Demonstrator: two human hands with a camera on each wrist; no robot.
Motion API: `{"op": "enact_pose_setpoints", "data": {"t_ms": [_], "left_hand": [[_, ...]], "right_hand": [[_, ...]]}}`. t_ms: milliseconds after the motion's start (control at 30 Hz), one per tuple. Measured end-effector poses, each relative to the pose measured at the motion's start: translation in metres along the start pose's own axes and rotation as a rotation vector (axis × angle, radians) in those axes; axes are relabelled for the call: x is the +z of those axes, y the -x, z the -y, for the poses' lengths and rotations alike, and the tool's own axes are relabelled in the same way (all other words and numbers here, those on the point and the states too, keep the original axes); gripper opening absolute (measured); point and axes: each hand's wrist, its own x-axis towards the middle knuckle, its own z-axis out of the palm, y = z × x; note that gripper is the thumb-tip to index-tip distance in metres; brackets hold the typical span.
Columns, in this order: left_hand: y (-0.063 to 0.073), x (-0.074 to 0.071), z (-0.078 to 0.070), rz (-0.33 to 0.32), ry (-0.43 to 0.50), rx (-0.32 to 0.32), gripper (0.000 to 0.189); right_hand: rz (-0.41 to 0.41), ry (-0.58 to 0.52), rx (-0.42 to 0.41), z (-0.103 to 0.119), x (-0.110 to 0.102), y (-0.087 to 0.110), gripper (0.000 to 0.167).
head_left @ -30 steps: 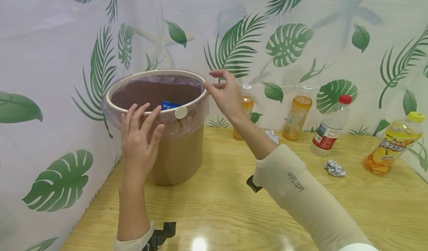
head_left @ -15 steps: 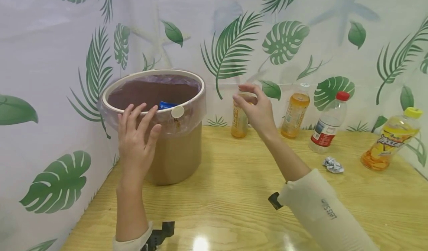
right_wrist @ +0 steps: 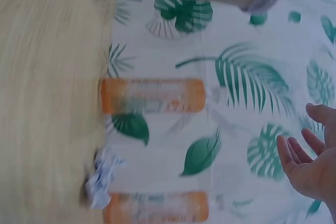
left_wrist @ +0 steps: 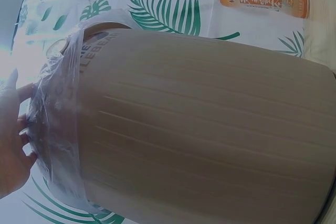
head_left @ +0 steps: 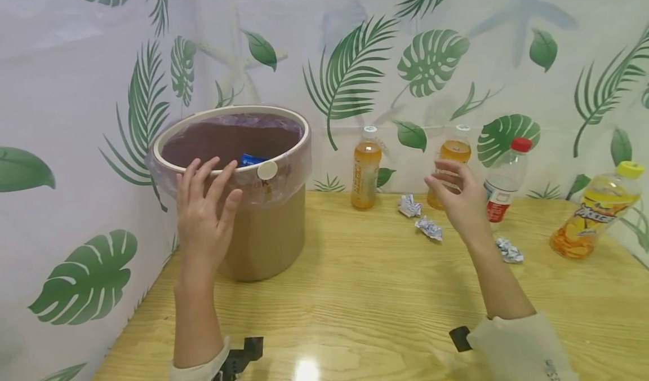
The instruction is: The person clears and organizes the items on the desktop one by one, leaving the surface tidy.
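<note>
My left hand (head_left: 204,217) touches the near rim of a brown trash bin (head_left: 269,234) with its fingers extended. A clear purplish liner (left_wrist: 58,129) is folded over that rim, and a blue wrapper (head_left: 251,160) shows inside. To the right, my right hand (head_left: 462,203) is in the air with loosely bent fingers and nothing in them. Near it on the table are crumpled paper balls: one at the back (head_left: 409,205), one in the middle (head_left: 429,229) and one beside the right wrist (head_left: 509,250). Behind the right hand stands an orange drink bottle (head_left: 454,151), partly hidden.
Another orange drink bottle (head_left: 366,169) stands right of the bin. Farther right are a red-capped bottle (head_left: 502,184) and a yellow-capped bottle (head_left: 595,215). A leaf-patterned sheet (head_left: 350,48) hangs behind and left of the wooden table (head_left: 355,302).
My right hand has left the bin's right rim and moved right and down, past the first orange bottle. The paper balls it covered now show. My left hand stays at the rim.
</note>
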Motion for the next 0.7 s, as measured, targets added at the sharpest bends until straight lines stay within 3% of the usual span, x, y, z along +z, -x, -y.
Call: {"op": "enact_pose_setpoints", "data": {"t_ms": [167,433,567,700], "left_hand": [[0.000,0.000,0.000,-0.008,0.005,0.002,0.057],[0.000,-0.001,-0.001,-0.009,0.021,-0.014,0.058],[0.000,0.000,0.000,-0.005,-0.005,-0.003,0.056],[0.000,0.000,0.001,-0.006,-0.011,-0.002,0.056]], "right_hand": [[-0.109,0.060,0.107,-0.030,-0.034,0.010,0.042],[-0.264,-0.023,0.341,-0.069,-0.082,0.019,0.032],[-0.316,-0.043,0.456,-0.084,-0.096,0.023,0.022],[-0.325,-0.029,0.499,-0.098,-0.103,0.026,0.019]]}}
